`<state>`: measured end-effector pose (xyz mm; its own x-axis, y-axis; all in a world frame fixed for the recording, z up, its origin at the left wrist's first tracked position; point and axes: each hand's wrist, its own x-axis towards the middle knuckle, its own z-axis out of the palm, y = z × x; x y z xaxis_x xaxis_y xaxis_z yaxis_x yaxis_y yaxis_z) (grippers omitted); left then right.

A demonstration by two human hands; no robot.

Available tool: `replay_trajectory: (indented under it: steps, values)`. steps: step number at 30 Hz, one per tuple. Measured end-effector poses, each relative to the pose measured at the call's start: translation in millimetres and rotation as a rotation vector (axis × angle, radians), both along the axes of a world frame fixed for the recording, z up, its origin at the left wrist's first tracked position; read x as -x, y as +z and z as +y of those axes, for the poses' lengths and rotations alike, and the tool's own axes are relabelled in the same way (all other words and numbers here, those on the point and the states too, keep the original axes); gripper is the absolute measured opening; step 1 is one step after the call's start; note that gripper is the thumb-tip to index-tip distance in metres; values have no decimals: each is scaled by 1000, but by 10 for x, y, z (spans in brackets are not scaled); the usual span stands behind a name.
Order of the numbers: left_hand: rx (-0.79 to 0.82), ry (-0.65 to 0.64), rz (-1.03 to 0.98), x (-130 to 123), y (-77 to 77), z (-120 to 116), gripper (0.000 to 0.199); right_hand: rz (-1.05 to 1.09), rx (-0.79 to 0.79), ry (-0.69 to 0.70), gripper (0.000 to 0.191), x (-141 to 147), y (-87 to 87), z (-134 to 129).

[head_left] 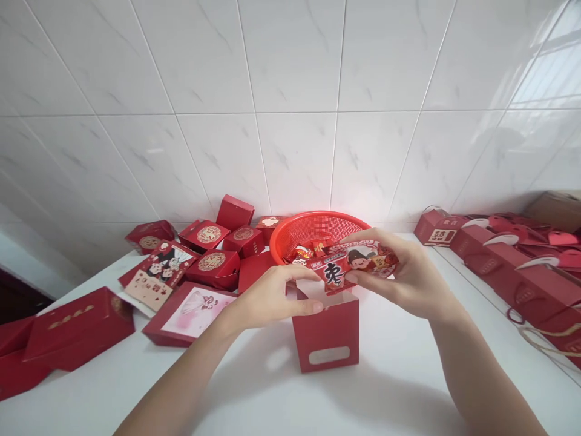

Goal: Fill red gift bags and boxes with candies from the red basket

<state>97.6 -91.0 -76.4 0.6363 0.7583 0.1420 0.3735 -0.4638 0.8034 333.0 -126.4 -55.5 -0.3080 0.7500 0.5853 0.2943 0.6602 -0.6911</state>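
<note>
A red open-topped paper box (325, 334) with a pale oval window near its base stands upright on the table in front of me. My left hand (272, 295) grips its upper left edge, thumb on the front and fingers at the back. Above the opening, my right hand (403, 275) holds a red snack packet (334, 274) printed with a cartoon figure and a large black character. The packet lies roughly level and hides part of the box's rim. Behind both hands sits a red plastic basket (290, 233) with several shiny wrapped sweets (302, 252) inside.
Several red gift boxes (211, 269) crowd the left of the white table (254, 387), some with gold emblems. A box with a pink picture (197, 309) lies near my left forearm. Red gift bags (521, 272) line the right side. A tiled wall (295, 145) rises behind.
</note>
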Motion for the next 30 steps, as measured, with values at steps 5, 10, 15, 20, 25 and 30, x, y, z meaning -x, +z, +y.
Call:
replay_trajectory:
  steps: [5, 10, 15, 20, 25, 30]
  values:
    - [36, 9, 32, 35, -48, 34, 43, -212, -15, -31, 34, 30, -45, 37]
    - [45, 53, -10, 71, -142, 56, 69, -374, -28, 18, 44, 48, -72, 17]
    - [-47, 107, -59, 61, -117, -1, 46, -403, -70, -32, 42, 20, -65, -23]
    - [-81, 125, -124, 37, -127, -16, 20, -428, -75, 9, 38, 35, -31, -68]
    - [-32, 127, -119, 25, -118, -24, 22, -480, -105, 31, 35, 86, -46, -92]
    - [33, 161, -103, -15, -61, -82, 10, -412, -149, -12, 32, 59, -36, -115]
